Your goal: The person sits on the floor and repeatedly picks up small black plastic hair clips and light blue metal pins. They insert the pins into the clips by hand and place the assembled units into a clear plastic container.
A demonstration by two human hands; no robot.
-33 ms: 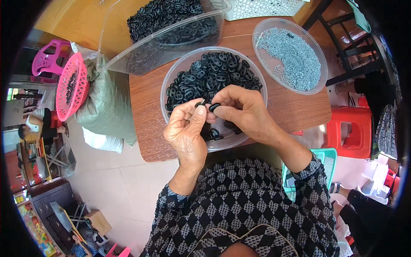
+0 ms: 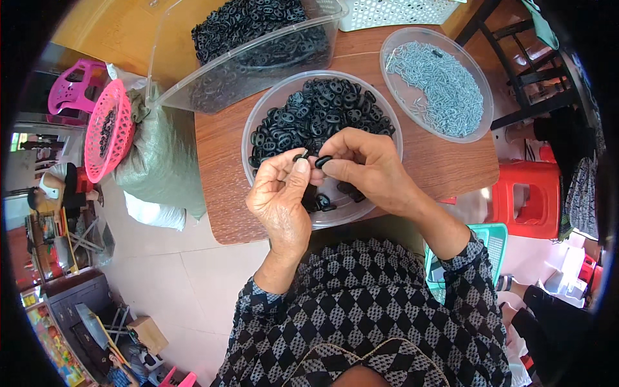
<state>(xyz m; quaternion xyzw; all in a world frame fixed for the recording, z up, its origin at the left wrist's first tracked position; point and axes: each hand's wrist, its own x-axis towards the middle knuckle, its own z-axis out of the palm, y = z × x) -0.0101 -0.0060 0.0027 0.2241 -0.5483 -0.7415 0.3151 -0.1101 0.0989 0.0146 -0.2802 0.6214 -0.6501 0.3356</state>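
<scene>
fingers of the left hand (image 2: 282, 198) and right hand (image 2: 374, 166) partly hide the small black pieces (image 2: 323, 161) they pinch, and cover some of the round tub (image 2: 245, 142). the silver pins' (image 2: 454, 87) ends are too tiny to make out. the upper edge crops the clear bin (image 2: 193, 83) and white basket (image 2: 387, 15).

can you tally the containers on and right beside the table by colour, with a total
Clear: 3 (round tub, rectangular bin, shallow tray)
White: 1 (perforated basket)
Pink: 1 (basket on the sack)
Green: 1 (basket partly hidden by the sleeve)
Total: 6
</scene>
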